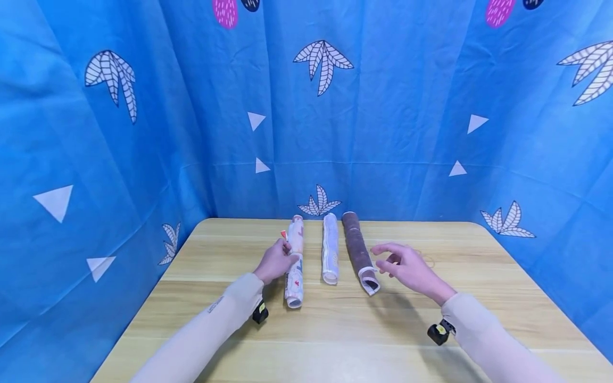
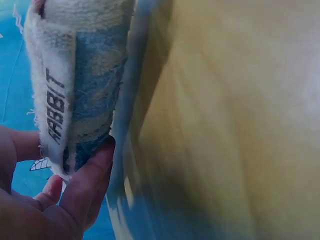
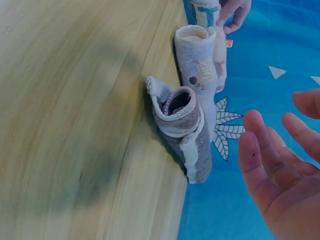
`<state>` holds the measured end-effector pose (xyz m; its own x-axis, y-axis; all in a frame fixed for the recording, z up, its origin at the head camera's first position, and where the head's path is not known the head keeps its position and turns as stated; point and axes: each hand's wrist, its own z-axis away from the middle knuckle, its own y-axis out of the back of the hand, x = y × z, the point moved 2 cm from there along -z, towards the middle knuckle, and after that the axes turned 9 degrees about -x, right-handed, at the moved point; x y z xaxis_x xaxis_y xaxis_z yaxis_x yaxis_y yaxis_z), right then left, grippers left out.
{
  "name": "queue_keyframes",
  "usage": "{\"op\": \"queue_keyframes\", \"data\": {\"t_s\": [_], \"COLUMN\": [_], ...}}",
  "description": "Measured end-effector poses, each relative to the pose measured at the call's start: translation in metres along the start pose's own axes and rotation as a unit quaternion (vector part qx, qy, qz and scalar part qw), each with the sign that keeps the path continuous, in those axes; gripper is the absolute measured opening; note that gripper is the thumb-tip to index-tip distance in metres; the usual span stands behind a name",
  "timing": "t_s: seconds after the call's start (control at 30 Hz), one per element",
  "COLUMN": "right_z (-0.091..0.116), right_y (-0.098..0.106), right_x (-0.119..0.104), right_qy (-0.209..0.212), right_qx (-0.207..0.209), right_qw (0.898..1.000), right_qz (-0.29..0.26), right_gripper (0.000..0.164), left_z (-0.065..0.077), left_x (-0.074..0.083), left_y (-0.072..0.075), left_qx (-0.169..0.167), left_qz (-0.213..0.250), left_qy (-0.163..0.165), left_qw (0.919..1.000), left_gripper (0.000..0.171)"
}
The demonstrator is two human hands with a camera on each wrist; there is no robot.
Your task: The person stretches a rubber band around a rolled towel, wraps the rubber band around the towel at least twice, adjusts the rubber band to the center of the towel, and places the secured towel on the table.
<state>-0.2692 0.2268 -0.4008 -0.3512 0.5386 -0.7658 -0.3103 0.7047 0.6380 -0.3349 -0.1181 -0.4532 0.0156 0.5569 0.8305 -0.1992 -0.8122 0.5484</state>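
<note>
Three rolled towels lie side by side on the table, pointing away from me. My left hand (image 1: 276,260) grips the leftmost one, a white patterned towel roll (image 1: 296,284), thumb on one side and fingers on the other. In the left wrist view, the word RABBIT shows on this towel roll (image 2: 95,75). A pale lavender towel roll (image 1: 330,250) lies in the middle, untouched. My right hand (image 1: 409,267) hovers just right of the brown towel roll (image 1: 356,242), fingers loosely bent and holding nothing. In the right wrist view, the near end of the brown towel roll (image 3: 182,130) has a loose flap.
The light wooden table (image 1: 335,340) ends at a blue patterned curtain (image 1: 397,133) behind and on both sides. A faint thin loop (image 1: 428,259) lies on the table beyond my right hand. A small orange-red tag (image 1: 283,234) sticks out from the left towel roll.
</note>
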Motion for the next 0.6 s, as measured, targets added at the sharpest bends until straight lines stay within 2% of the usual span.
{"op": "queue_keyframes", "data": {"t_s": [0.23, 0.37, 0.6], "right_z": [-0.001, -0.001, 0.001], "right_y": [-0.002, -0.003, -0.004], "right_x": [0.003, 0.004, 0.006], "right_qy": [0.0, 0.0, -0.001], "right_qx": [-0.006, -0.012, -0.014], "right_qw": [1.0, 1.0, 0.999], "right_qz": [0.005, 0.006, 0.028], "right_gripper": [0.035, 0.035, 0.033], "left_z": [-0.012, -0.017, -0.03], "left_x": [0.005, 0.007, 0.009], "left_y": [0.0, 0.0, 0.001], "left_qx": [-0.003, -0.012, -0.018], "left_qz": [-0.041, -0.054, -0.077], "left_qy": [0.019, 0.038, 0.05], "left_qw": [0.999, 0.9977, 0.9956], "left_gripper": [0.03, 0.028, 0.031]}}
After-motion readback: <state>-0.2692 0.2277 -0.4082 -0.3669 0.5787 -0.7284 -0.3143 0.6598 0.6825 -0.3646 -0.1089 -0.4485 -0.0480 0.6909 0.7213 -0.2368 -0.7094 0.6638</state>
